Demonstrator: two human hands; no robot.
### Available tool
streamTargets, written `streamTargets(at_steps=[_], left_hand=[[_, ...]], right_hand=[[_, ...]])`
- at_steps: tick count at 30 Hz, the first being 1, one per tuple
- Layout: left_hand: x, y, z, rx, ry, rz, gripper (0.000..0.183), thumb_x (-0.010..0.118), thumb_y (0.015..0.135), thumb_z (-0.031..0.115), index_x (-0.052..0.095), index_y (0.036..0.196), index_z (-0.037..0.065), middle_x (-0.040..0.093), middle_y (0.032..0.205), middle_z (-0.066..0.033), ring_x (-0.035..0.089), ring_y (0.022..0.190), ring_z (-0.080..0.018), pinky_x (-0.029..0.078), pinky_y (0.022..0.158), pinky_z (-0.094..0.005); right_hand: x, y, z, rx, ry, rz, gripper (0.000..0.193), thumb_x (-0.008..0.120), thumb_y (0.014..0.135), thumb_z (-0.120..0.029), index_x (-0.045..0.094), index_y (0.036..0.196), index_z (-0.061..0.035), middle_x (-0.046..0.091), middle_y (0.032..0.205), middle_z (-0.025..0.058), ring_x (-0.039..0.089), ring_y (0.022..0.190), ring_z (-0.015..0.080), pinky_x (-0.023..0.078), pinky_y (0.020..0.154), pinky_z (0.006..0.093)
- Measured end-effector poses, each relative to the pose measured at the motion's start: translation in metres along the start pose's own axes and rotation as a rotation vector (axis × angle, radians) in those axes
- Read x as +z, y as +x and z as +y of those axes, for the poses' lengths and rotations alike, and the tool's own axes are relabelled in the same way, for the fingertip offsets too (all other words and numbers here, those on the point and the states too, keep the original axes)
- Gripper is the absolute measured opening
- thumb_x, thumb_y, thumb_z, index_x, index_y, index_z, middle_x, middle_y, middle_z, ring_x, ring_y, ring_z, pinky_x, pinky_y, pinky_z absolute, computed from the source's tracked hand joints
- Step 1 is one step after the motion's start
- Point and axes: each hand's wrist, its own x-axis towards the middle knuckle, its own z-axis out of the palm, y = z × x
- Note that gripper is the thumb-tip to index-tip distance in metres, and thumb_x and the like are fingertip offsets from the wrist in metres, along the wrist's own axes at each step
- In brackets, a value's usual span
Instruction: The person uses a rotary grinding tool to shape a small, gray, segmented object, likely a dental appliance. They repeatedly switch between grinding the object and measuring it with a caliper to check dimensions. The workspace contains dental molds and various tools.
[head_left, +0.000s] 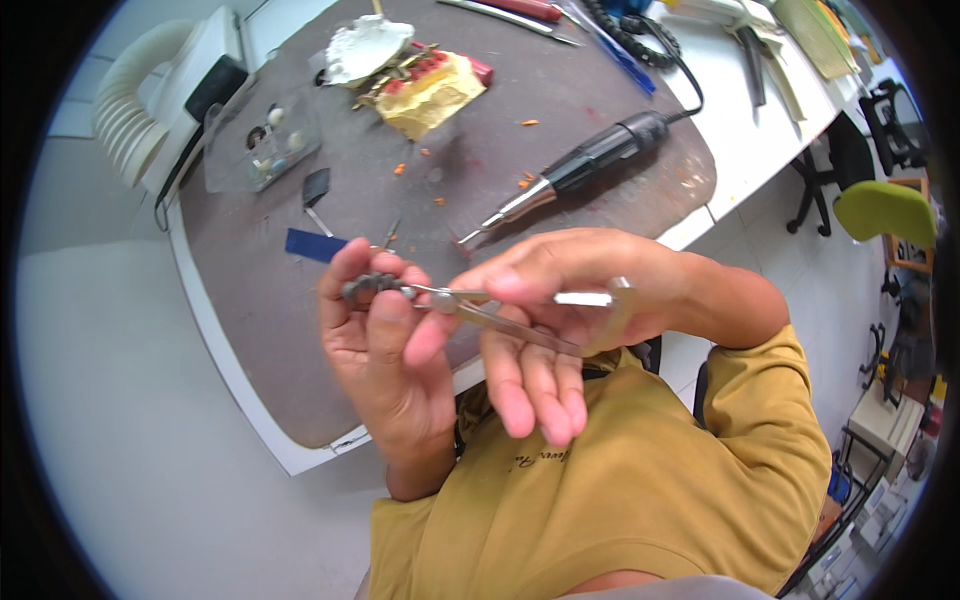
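A grey metal dental bridge framework (pixel 368 286) is pinched between the thumb and fingertips of my left hand (pixel 385 365). My right hand (pixel 590 265) grips a silver metal dental caliper (pixel 443 301), with the thumb and index finger near its pivot and the other fingers stretched below its long legs. The caliper's small jaws meet the near end of the framework; blur hides whether they close on it. Beyond my hands, a black handpiece (pixel 600 160) with a metal nose lies on the bench mat. A blue strip (pixel 314 245) lies just past my left fingertips.
A yellow dental model (pixel 432 105) with red parts and a white plaster model (pixel 368 50) stand at the back of the mat. A clear box (pixel 262 145) of small parts sits left, near a ribbed white hose (pixel 130 110). Orange crumbs lie scattered. Pens and a knife (pixel 510 20) lie farther back.
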Motion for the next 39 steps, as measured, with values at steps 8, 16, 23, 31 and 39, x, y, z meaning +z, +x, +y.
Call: streamTargets(at_steps=[8, 16, 23, 31, 39], left_hand=[[-0.007, 0.002, 0.000, 0.069, 0.030, -0.065, 0.023, 0.063, 0.085, -0.003, 0.056, 0.106, 0.004, 0.059, 0.103, -0.0094, 0.062, 0.092, -0.0176, 0.054, 0.078, -0.0277], [-0.011, 0.001, -0.001, 0.108, 0.001, -0.037, 0.022, 0.062, 0.087, -0.001, 0.056, 0.107, 0.005, 0.059, 0.106, -0.0094, 0.064, 0.093, -0.0188, 0.056, 0.080, -0.0288], [-0.012, -0.001, -0.006, 0.114, 0.015, -0.032, 0.021, 0.064, 0.085, -0.001, 0.056, 0.104, 0.004, 0.060, 0.104, -0.0117, 0.065, 0.090, -0.0208, 0.057, 0.079, -0.0309], [-0.017, -0.007, -0.005, 0.187, 0.006, -0.046, 0.023, 0.068, 0.082, -0.003, 0.055, 0.100, 0.002, 0.060, 0.100, -0.0133, 0.065, 0.087, -0.0220, 0.057, 0.076, -0.0340], [-0.012, -0.005, -0.010, 0.285, 0.024, -0.046, 0.024, 0.068, 0.081, -0.004, 0.054, 0.100, 0.002, 0.059, 0.100, -0.0128, 0.064, 0.085, -0.0200, 0.056, 0.077, -0.0317]], right_hand=[[0.014, -0.010, -0.002, 0.104, -0.320, 0.117, 0.044, 0.036, 0.101, -0.028, 0.041, 0.130, 0.0039, 0.064, 0.090, 0.0211, 0.069, 0.073, 0.0279, 0.059, 0.066, 0.0341], [0.052, -0.029, -0.038, -0.419, -2.497, 0.907, 0.045, 0.057, 0.087, -0.011, 0.051, 0.130, -0.0038, 0.059, 0.092, 0.0141, 0.059, 0.067, 0.0249, 0.047, 0.061, 0.0354], [-0.001, -0.035, -0.097, -0.333, -2.886, 0.707, 0.042, 0.059, 0.082, -0.008, 0.053, 0.123, -0.0011, 0.056, 0.097, 0.0133, 0.056, 0.096, 0.0298, 0.044, 0.088, 0.0405], [0.008, -0.025, -0.057, -0.456, -2.733, 0.373, 0.041, 0.072, 0.074, -0.037, 0.065, 0.098, -0.0034, 0.057, 0.086, 0.0078, 0.055, 0.078, 0.0250, 0.045, 0.071, 0.0377], [-0.002, -0.022, -0.041, -0.679, -2.538, 0.629, 0.029, 0.069, 0.081, -0.027, 0.053, 0.088, -0.0039, 0.054, 0.074, 0.0086, 0.056, 0.065, 0.0259, 0.044, 0.059, 0.0363]])
